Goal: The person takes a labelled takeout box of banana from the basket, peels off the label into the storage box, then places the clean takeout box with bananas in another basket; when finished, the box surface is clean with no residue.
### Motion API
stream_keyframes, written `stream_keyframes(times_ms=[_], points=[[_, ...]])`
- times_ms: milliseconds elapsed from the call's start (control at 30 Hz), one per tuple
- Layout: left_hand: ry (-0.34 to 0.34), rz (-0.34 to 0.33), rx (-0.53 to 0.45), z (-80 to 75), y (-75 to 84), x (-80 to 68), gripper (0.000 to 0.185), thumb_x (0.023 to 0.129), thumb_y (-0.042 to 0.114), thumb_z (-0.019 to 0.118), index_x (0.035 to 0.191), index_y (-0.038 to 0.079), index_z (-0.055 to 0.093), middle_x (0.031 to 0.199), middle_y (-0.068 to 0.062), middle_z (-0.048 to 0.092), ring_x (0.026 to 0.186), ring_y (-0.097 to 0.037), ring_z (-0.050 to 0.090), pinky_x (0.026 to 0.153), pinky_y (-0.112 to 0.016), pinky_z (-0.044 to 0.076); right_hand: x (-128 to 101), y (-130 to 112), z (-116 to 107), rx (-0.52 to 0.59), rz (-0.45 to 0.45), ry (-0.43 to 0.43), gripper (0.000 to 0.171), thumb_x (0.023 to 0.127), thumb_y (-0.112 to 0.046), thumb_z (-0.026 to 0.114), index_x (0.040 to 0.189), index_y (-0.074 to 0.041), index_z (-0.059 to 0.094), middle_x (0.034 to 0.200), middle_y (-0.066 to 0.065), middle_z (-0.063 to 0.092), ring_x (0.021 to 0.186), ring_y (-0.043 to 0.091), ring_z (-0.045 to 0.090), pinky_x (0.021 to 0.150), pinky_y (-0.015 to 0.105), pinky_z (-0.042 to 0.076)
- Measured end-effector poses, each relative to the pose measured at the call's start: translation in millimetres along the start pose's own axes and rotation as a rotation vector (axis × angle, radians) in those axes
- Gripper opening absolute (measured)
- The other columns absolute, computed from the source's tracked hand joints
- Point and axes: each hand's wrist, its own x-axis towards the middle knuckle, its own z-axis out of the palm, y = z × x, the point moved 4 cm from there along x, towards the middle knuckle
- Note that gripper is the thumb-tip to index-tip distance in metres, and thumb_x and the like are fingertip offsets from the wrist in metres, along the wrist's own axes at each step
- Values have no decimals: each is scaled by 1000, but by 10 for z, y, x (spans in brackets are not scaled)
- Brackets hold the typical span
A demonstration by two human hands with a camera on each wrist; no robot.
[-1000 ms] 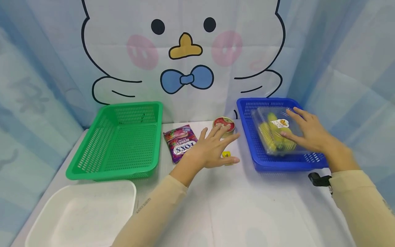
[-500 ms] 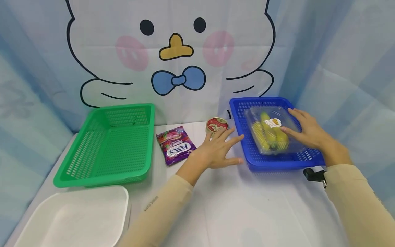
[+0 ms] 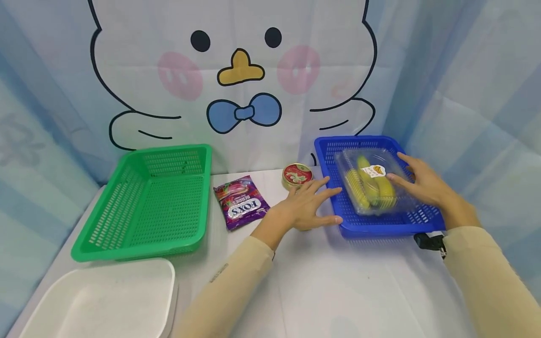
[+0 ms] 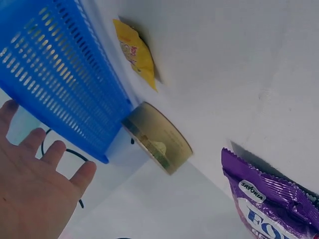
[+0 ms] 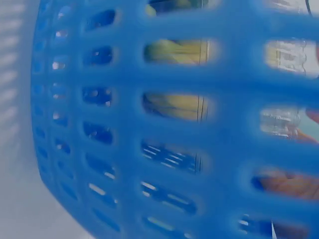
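Note:
In the head view my left hand (image 3: 310, 206) lies flat on the white table with its fingers spread, and the fingertips reach the left rim of the blue basket (image 3: 380, 229). My right hand (image 3: 418, 183) rests with loosely straight fingers on the right side of a clear plastic box of bananas (image 3: 372, 185) that sits inside that basket. The left wrist view shows my left hand (image 4: 35, 184) open beside the blue basket (image 4: 60, 74), with a small yellow packet (image 4: 135, 52) and a round tin (image 4: 157, 137) close by. Through the basket mesh (image 5: 124, 124) in the right wrist view I see yellow bananas (image 5: 174, 52).
A purple FOXS candy bag (image 3: 242, 203) lies left of the red-topped tin (image 3: 297, 173). A green basket (image 3: 135, 249) stands at the left, and a white tray (image 3: 105, 295) sits in front of it. A cartoon backdrop hangs behind the table.
My left hand has slid right, to the blue basket's rim, and now hides the yellow packet in the head view. My right hand has stayed on the banana box.

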Motion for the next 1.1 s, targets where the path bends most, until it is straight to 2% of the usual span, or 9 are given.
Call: stream_keyframes(times_ms=[133, 200, 367, 467, 700, 900, 1100], points=[[-6, 1, -28, 13, -53, 0, 80, 92, 81, 45, 161, 45, 27, 174, 6, 1, 160, -31, 9, 122, -68, 16, 45, -30, 57, 40, 43, -57, 95, 105, -52, 50, 163, -2, -6, 165, 35, 9, 144, 60, 25, 112, 76, 23], [-1, -3, -46, 29, -91, -15, 78, 91, 81, 46, 159, 45, 31, 174, 6, 1, 160, -30, 10, 122, -68, 15, 78, -43, 104, 70, 59, -86, 97, 105, -53, 48, 161, -1, -12, 166, 34, 0, 148, 60, 16, 116, 74, 15], [23, -8, -92, 51, -156, -50, 75, 90, 80, 50, 155, 44, 37, 174, 5, 4, 159, -30, 12, 121, -70, 16, 141, -71, 201, 117, 92, -137, 101, 104, -57, 46, 159, 3, -13, 166, 30, -11, 153, 54, -3, 120, 71, 5], [28, -6, -94, 50, -154, -33, 74, 90, 79, 51, 154, 43, 38, 174, 5, 5, 159, -30, 13, 121, -70, 16, 132, -80, 210, 124, 114, -158, 102, 104, -60, 45, 160, 2, -13, 167, 29, -15, 152, 54, -8, 118, 74, 3], [15, 0, -90, 99, -82, 64, 76, 89, 82, 51, 154, 43, 39, 174, 6, 8, 159, -28, 12, 122, -69, 15, 15, -21, 212, 160, 136, -204, 95, 104, -58, 48, 164, -3, -1, 167, 32, -6, 152, 57, 0, 111, 81, 13], [17, 1, -88, 109, -68, 91, 77, 88, 82, 52, 153, 43, 40, 173, 6, 10, 159, -29, 13, 121, -69, 17, -72, 47, 243, 204, 127, -238, 91, 104, -52, 52, 166, -15, -5, 169, 28, -11, 152, 55, -12, 107, 86, 7], [38, 38, -125, 33, -83, 93, 73, 88, 78, 58, 150, 41, 44, 172, 2, 15, 158, -31, 14, 124, -63, 19, -49, 63, 246, 282, 86, -239, 85, 107, -42, 53, 167, -17, -2, 169, 26, -10, 152, 56, -6, 109, 84, 12]])
